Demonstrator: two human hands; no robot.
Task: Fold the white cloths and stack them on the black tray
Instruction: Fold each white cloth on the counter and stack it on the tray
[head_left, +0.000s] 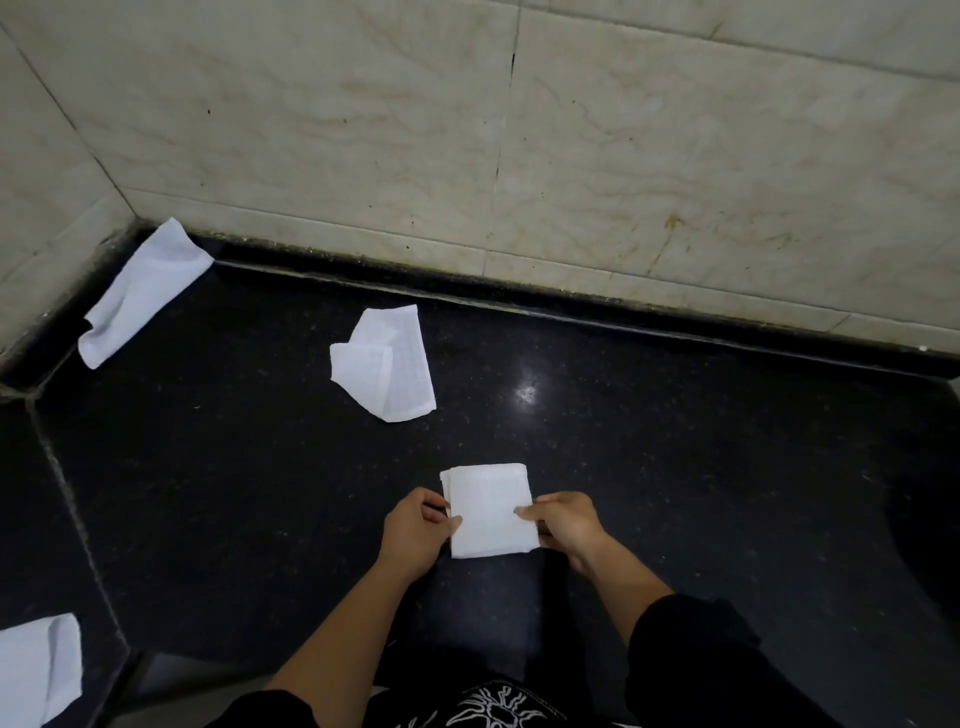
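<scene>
A folded white cloth (488, 506) lies on the black counter (675, 467) near the front middle. My left hand (415, 530) pinches its left edge and my right hand (563, 522) pinches its right edge. A loosely crumpled white cloth (387, 364) lies farther back, in the middle. Another white cloth (143, 291) rests in the far left corner, partly up against the wall. A third loose white cloth (39, 667) lies at the front left edge. No separate black tray can be told apart from the dark surface.
A beige tiled wall (519, 130) runs along the back and the left side. A seam (67, 493) crosses the counter on the left. The counter's front edge (171, 670) drops off at lower left. A dark rounded shape (930, 530) sits at the right edge.
</scene>
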